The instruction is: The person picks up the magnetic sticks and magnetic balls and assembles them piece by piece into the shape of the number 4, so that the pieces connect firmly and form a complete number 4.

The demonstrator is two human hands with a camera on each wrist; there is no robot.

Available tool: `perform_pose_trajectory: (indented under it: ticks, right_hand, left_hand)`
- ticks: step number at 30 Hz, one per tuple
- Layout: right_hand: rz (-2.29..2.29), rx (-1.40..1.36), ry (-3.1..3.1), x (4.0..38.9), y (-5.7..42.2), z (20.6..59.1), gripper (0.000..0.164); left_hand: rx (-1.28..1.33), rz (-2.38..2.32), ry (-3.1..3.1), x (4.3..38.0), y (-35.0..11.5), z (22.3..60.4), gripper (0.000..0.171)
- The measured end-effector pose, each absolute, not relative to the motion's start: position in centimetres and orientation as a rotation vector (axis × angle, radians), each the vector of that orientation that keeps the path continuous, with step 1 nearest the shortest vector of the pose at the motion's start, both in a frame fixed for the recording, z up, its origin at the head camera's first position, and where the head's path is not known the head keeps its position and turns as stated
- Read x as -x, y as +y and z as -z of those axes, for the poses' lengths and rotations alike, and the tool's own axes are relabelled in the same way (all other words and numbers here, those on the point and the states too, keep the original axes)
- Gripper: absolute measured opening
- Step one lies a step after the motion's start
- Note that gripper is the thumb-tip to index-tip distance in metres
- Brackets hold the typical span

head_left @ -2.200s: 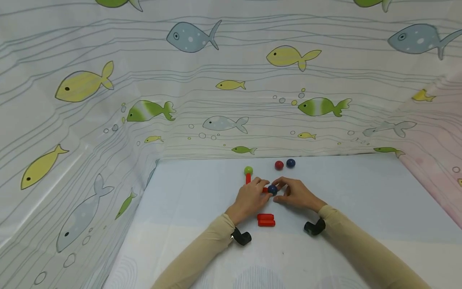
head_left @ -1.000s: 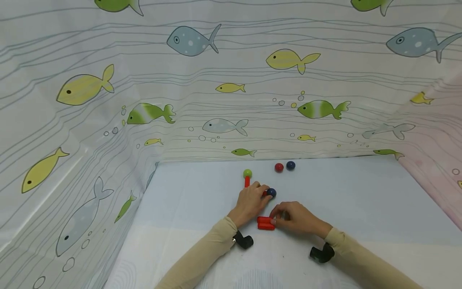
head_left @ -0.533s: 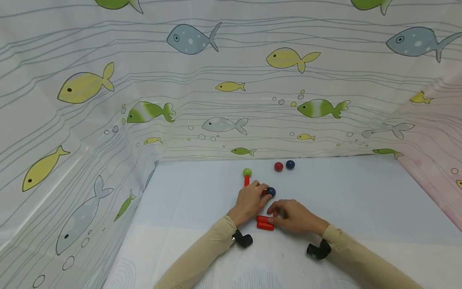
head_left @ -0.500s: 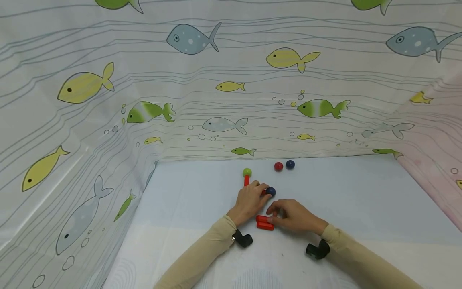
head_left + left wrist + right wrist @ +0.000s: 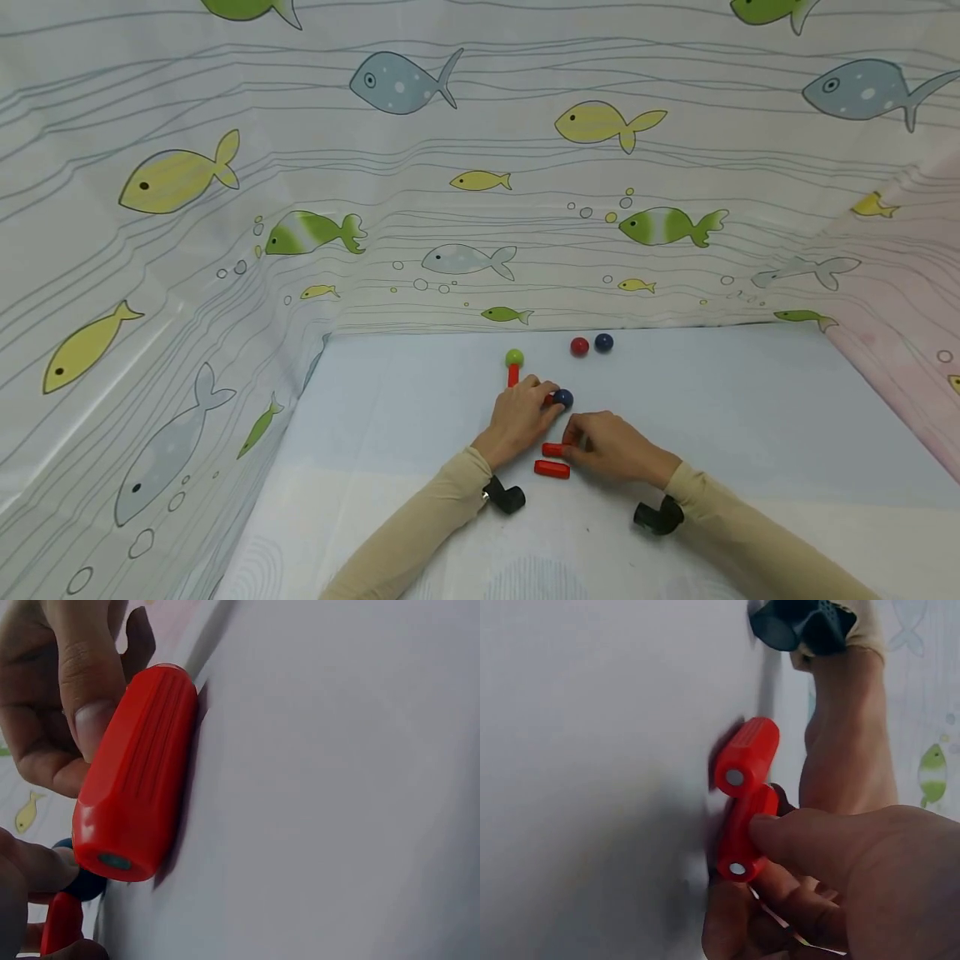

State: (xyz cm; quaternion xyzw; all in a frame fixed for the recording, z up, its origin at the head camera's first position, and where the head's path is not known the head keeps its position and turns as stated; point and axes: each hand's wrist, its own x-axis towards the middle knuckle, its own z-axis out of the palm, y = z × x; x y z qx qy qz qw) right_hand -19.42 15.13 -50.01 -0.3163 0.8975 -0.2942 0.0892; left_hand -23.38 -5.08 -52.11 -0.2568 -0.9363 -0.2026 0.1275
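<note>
My left hand point(image 5: 519, 421) holds a red magnetic rod point(image 5: 63, 922) joined to a dark blue ball point(image 5: 563, 399), its fingertips touching the ball. A second red stick point(image 5: 513, 375) with a green ball point(image 5: 514, 357) at its far end runs up behind that hand, which hides its near end. My right hand point(image 5: 618, 448) pinches another red magnetic rod point(image 5: 744, 838) between thumb and fingers. Close by on the table lies a loose red magnetic rod point(image 5: 552, 469), also large in the left wrist view; silvery discs show on the rod ends in the right wrist view.
A red ball point(image 5: 580, 346) and a dark blue ball point(image 5: 603, 342) sit near the back edge of the white table point(image 5: 712, 392). A fish-print curtain point(image 5: 480, 208) encloses the back and sides. Black wrist cameras point(image 5: 658, 516) jut out below both wrists.
My right hand has left the blue ball, come down to the pair of red rods and pulled the farther one away from the other. The left hand has stayed nearly in place.
</note>
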Motion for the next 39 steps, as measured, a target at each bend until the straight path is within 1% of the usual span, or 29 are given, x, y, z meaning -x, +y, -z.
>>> perform_pose_trajectory:
  ticks: [4,10,16,20,22,27,29,34,39]
  right_hand:
    - [0.9,0.914,2.637,19.6,15.8,49.7,0.011]
    - [0.879,0.914,2.587,20.0,17.2,49.2,0.024]
    - [0.8,0.878,2.64,21.0,18.7,48.3,0.022]
    - [0.876,0.76,2.613,22.2,19.6,48.1,0.022]
    - [0.936,0.643,2.596,22.8,19.9,48.0,0.023]
    - [1.049,0.347,2.606,24.2,19.9,48.0,0.031]
    - [1.084,0.268,2.609,24.7,19.7,48.0,0.035]
    - [1.148,0.154,2.603,25.9,18.8,48.2,0.044]
    - [1.219,0.086,2.581,27.0,17.7,48.2,0.045]
  left_hand:
    - [0.744,0.594,-2.727,23.4,-5.1,52.1,0.029]
    - [0.738,0.598,-2.745,23.3,-5.2,52.2,0.029]
    - [0.738,0.599,-2.742,23.3,-5.2,52.2,0.029]
    - [0.741,0.604,-2.737,23.3,-5.2,52.2,0.029]
    - [0.74,0.611,-2.739,23.3,-5.2,52.3,0.029]
    - [0.721,0.62,-2.745,23.4,-5.2,52.4,0.029]
    - [0.713,0.619,-2.743,23.4,-5.2,52.4,0.029]
    - [0.708,0.631,-2.735,23.4,-5.2,52.3,0.029]
    - [0.711,0.624,-2.718,23.6,-5.2,52.3,0.029]
